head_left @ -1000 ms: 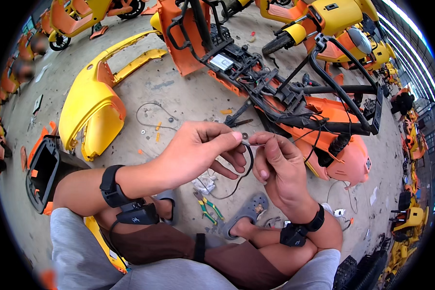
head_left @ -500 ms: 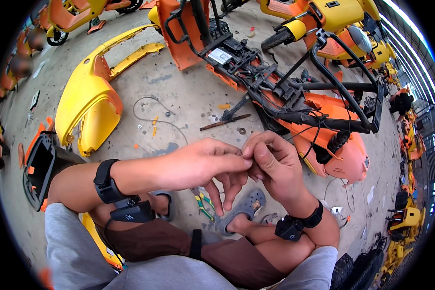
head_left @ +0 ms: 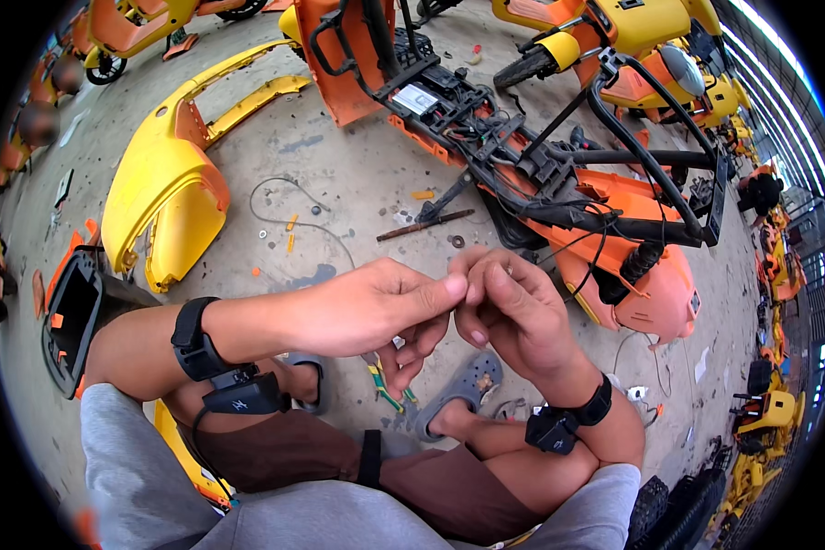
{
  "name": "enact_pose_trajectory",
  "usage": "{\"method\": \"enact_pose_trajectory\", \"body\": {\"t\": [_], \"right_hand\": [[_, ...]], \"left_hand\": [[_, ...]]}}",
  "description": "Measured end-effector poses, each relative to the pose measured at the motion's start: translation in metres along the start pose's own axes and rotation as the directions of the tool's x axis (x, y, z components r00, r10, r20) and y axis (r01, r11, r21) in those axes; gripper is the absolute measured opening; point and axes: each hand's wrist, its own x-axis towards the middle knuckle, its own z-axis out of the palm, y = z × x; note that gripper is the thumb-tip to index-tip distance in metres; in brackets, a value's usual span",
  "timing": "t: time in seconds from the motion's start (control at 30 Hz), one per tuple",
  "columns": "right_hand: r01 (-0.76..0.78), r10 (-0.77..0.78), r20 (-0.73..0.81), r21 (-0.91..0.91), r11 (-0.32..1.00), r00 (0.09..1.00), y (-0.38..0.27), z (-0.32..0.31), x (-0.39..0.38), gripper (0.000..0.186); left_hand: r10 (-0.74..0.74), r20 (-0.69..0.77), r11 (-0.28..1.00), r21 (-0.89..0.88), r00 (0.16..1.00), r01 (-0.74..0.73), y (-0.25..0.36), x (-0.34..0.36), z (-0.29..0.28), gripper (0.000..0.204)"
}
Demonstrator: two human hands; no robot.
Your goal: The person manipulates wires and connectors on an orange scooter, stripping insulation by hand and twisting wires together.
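Note:
My left hand (head_left: 376, 307) and my right hand (head_left: 518, 307) meet at the fingertips above the floor, between my knees and the scooter. Thumb and forefinger of the left are pinched together, and the other fingers curl below. The right hand's fingers are bent in against its thumb. Whatever lies between the fingertips is hidden or too small to make out. Below the hands, pliers with green and yellow handles (head_left: 382, 385) lie on the floor by my grey clog (head_left: 463, 394). Beyond them rests a partly stripped scooter (head_left: 532, 165) with its black frame and wiring bare.
A yellow body panel (head_left: 156, 192) lies at the left, above a black open bin-like part (head_left: 71, 316). A rusty rod (head_left: 424, 225), a small ring (head_left: 457, 242) and a thin cable (head_left: 258, 215) lie on the floor. More yellow scooters (head_left: 614, 37) stand at the back.
The left hand's lower fingers have curled in from a more stretched pose. The right hand's fingers have shifted slightly, and both hands stay together in nearly the same place.

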Motion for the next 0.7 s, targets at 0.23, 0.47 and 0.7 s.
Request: {"method": "enact_pose_trajectory", "body": {"t": [0.23,0.47,0.7], "right_hand": [[-0.027,0.033,-0.051,0.121,0.992,0.998,0.005,0.000,0.002,0.027],[-0.067,0.056,0.043,0.314,0.947,0.997,0.004,0.000,0.005,0.027],[-0.207,0.168,0.143,0.321,0.924,0.975,-0.005,0.003,0.007,0.028]], "left_hand": [[-0.007,-0.062,0.991,-0.135,0.998,-0.002,0.000,0.001,-0.004,0.044],[-0.001,-0.016,0.931,-0.365,1.000,-0.004,-0.002,0.004,-0.006,0.035],[-0.098,-0.037,0.888,-0.454,0.995,0.070,0.001,0.003,0.004,0.041]]}}
